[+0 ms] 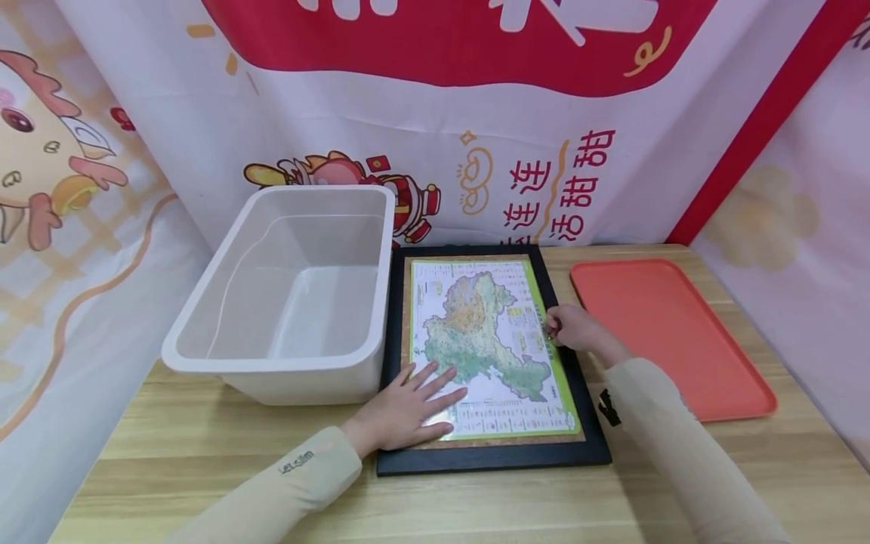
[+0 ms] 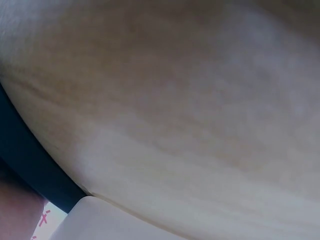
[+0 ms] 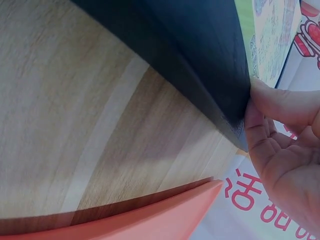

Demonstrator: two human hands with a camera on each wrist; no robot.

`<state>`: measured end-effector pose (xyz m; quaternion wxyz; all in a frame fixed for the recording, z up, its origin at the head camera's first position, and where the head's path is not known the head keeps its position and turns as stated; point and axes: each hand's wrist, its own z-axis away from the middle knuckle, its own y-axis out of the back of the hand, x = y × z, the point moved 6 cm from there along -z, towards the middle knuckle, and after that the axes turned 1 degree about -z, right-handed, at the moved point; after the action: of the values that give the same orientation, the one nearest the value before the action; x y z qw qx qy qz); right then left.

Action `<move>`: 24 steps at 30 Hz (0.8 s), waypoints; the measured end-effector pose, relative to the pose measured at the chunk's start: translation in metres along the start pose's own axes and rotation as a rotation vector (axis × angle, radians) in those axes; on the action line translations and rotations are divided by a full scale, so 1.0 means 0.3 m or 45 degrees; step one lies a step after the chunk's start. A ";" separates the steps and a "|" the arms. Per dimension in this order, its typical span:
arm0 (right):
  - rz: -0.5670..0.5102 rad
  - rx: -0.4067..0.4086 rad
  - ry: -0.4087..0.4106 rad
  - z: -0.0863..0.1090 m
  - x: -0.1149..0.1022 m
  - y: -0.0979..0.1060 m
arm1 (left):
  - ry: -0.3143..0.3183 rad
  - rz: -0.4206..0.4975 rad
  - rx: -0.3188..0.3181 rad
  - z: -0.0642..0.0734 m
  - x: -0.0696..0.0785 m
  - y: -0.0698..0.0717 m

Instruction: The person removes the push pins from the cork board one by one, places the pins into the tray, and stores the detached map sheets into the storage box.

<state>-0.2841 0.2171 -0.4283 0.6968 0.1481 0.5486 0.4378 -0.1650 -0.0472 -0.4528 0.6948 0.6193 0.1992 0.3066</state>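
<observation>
A printed map sheet [image 1: 476,378] with a green border lies on a corkboard in a black frame [image 1: 496,456], flat on the table. My left hand [image 1: 408,412] rests on the map's lower left part, its fingers spread and straight, the palm over the frame's edge. On the far side, my right hand [image 1: 578,328] pinches the map's right edge beside the black frame. In the right wrist view the thumb [image 3: 287,105] and curled fingers meet at the green border. Skin and table fill most of the left wrist view.
A deep white plastic tub [image 1: 238,363] stands left of the board, close against it. An orange-red tray [image 1: 680,340] lies to the right, near the right forearm. Beside the right sleeve a small black shape [image 1: 609,408] shows on the wooden table [image 1: 204,468]. A printed cloth [image 1: 435,113] hangs behind.
</observation>
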 end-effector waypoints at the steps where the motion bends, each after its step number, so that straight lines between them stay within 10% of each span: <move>1: -0.020 -0.001 0.005 0.000 0.001 -0.001 | 0.001 -0.001 -0.001 0.000 0.000 -0.002; 24: 0.287 0.107 0.090 -0.002 -0.021 0.019 | 0.012 -0.019 -0.010 -0.003 -0.002 -0.009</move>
<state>-0.2874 0.2153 -0.4208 0.6165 0.2225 0.5706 0.4949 -0.1655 -0.0470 -0.4557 0.6986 0.6136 0.2058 0.3050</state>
